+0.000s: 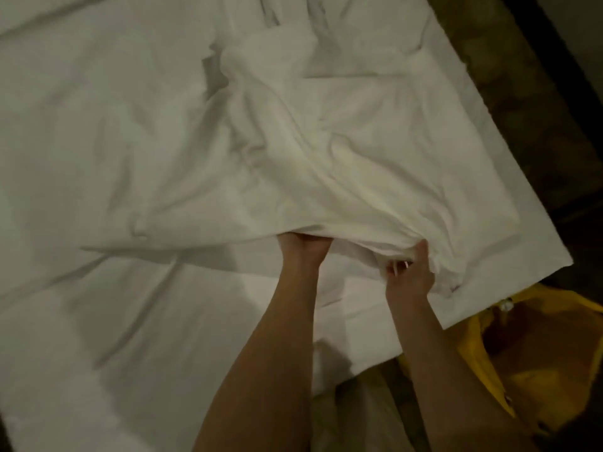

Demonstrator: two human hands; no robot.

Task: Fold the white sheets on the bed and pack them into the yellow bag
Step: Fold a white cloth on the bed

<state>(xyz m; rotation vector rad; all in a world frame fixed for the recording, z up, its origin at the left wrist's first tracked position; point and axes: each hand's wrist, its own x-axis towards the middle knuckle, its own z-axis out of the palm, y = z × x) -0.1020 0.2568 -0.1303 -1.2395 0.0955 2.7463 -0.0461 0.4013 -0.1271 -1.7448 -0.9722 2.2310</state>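
Note:
A rumpled white sheet lies spread over the bed, bunched into folds near its near edge. My left hand grips that raised edge from underneath, with the fingers hidden in the cloth. My right hand grips a bunched part of the same edge a little to the right, near the bed's corner. The yellow bag stands open on the floor at the lower right, just beyond the bed's corner.
The bed's right edge runs diagonally from the top to the lower right, with dark floor beyond it. Pale cloth hangs between my forearms below the bed's near edge.

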